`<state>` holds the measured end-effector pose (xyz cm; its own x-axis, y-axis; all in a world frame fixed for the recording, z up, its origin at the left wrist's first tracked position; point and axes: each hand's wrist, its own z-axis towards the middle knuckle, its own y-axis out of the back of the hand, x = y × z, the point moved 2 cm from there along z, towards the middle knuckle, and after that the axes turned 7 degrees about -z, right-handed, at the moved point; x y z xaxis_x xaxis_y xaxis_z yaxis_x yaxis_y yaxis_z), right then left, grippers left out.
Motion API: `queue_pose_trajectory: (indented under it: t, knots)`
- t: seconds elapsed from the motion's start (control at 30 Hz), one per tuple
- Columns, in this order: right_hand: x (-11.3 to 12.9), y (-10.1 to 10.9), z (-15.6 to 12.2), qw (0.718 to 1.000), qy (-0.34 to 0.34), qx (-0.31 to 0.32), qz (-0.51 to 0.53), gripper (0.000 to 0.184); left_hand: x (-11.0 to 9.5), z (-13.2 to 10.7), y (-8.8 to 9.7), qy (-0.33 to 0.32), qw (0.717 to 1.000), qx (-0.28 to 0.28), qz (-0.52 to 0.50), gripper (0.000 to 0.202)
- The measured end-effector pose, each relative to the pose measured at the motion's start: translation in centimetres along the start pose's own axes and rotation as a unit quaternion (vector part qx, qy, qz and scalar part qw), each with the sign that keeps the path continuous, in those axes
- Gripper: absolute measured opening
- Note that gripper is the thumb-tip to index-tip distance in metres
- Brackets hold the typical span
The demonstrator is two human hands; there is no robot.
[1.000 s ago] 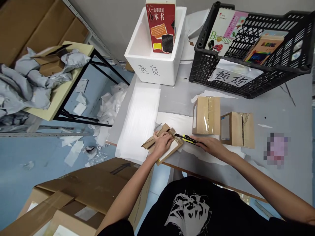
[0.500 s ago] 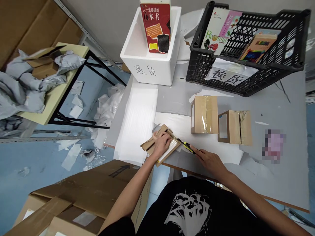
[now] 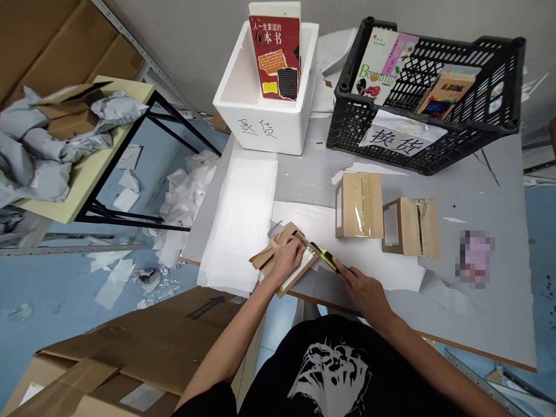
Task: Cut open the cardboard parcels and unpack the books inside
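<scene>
My left hand (image 3: 287, 255) presses flat on a small flat cardboard parcel (image 3: 278, 246) at the table's near edge, its fingers curled over the top. My right hand (image 3: 364, 288) grips a yellow and black utility knife (image 3: 326, 259), whose tip points at the parcel's taped right side. Two sealed brown boxes, one (image 3: 359, 205) and another (image 3: 410, 226), stand just beyond on a white sheet (image 3: 377, 266).
A white foam box (image 3: 264, 113) holding a red book (image 3: 275, 55) and a black crate (image 3: 428, 92) with books stand at the back of the grey table (image 3: 486, 289). Large cardboard cartons (image 3: 130, 359) sit on the floor at left; paper scraps litter the blue floor.
My right hand has drawn the knife back toward me and turned it, so the blade now angles up at the parcel. My left hand has stayed on the parcel.
</scene>
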<state>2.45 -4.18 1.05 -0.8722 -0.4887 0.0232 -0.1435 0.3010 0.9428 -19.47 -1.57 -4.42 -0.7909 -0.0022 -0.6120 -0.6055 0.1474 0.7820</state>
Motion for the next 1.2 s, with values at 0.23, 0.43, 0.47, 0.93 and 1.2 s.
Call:
queue_pose_trajectory:
  t: [0.23, 0.43, 0.47, 0.93, 1.2]
  knots:
    - [0.8, 0.5, 2.0, 0.999, 0.023, 0.016, -0.027, 0.053, 0.2, 0.0, -0.6, -0.005, 1.000, -0.020, 0.014, 0.022]
    - [1.4, 0.7, 1.7, 0.997, 0.038, 0.040, -0.057, 0.067, 0.4, -0.1, -0.9, -0.021, 1.000, -0.016, 0.011, 0.022]
    - [1.6, 1.0, 1.7, 0.996, 0.044, 0.046, -0.060, 0.069, 0.4, -0.1, -0.9, -0.022, 1.000, -0.014, 0.009, 0.023]
    - [2.5, 1.7, -0.4, 0.994, 0.051, 0.042, -0.091, 0.078, 0.0, -0.1, -0.9, -0.026, 1.000, -0.007, 0.002, 0.023]
    - [2.4, 1.8, -2.9, 0.994, 0.036, 0.030, -0.095, 0.079, 0.0, -0.1, -1.0, -0.039, 0.999, -0.008, -0.010, 0.021]
